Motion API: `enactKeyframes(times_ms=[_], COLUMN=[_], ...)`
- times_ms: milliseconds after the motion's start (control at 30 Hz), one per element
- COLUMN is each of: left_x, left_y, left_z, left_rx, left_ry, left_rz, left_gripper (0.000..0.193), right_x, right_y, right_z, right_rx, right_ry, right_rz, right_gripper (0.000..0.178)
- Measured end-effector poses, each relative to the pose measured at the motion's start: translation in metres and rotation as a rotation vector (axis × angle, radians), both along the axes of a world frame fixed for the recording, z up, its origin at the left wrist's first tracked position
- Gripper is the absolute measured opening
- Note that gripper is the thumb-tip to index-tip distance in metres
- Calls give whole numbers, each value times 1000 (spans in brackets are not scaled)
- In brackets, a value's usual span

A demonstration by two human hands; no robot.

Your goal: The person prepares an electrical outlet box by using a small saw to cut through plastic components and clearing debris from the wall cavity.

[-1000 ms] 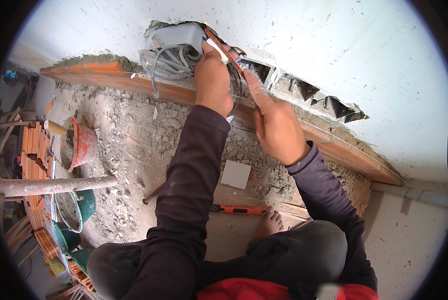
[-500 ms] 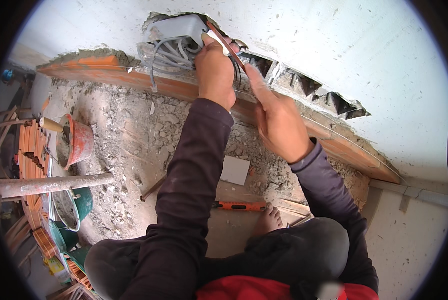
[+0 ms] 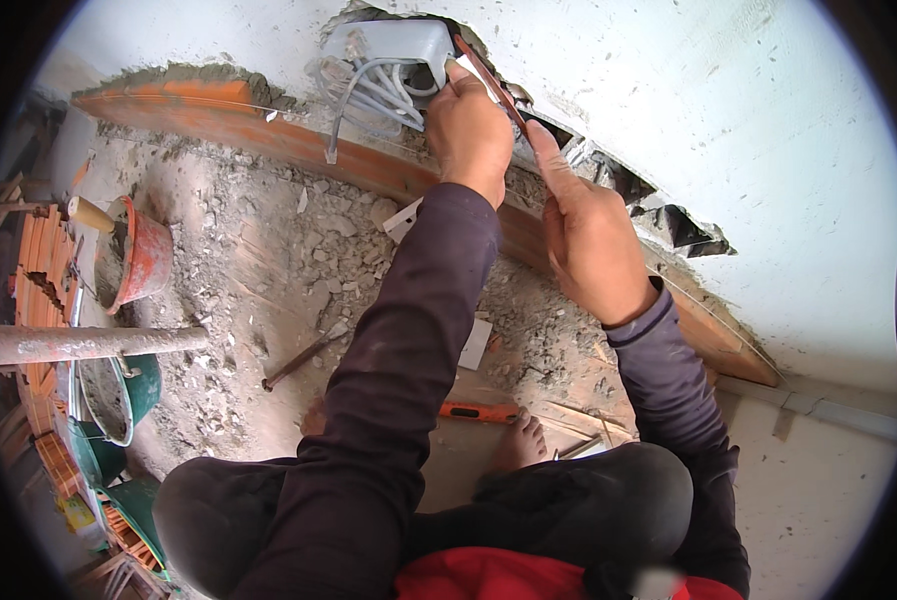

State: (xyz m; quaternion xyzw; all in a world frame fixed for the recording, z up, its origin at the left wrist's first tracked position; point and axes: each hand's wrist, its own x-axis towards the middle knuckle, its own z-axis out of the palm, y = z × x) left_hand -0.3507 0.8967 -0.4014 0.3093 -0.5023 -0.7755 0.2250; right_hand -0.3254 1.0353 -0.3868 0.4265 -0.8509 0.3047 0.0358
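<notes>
Strip, reddish-brown, is slanting up by the broken wall, just right of the grey box; R hand is gripping its lower end, index finger lying along it. L hand is pinching a white pc. btwn strip & box; can't tell if pc. is touching box. Cables are spilling below box. Orange tool is lying nr. bare foot.

No text can be read; the yellow packet may bear print, too blurred
</notes>
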Motion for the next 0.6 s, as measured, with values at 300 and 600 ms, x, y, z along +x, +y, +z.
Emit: enactKeyframes(times_ms=[300,600], left_x=[-3,1], left_y=[-8,-5], left_z=[-9,-7], left_rx=[-58,5], left_ry=[-27,54], left_rz=[-52,-63], left_gripper=[54,53], right_x=[3,2], right_y=[-9,-12], right_z=[-3,-4], right_rx=[-41,-51], right_ry=[37,75], right_rz=[-14,-26], right_gripper=[67,66])
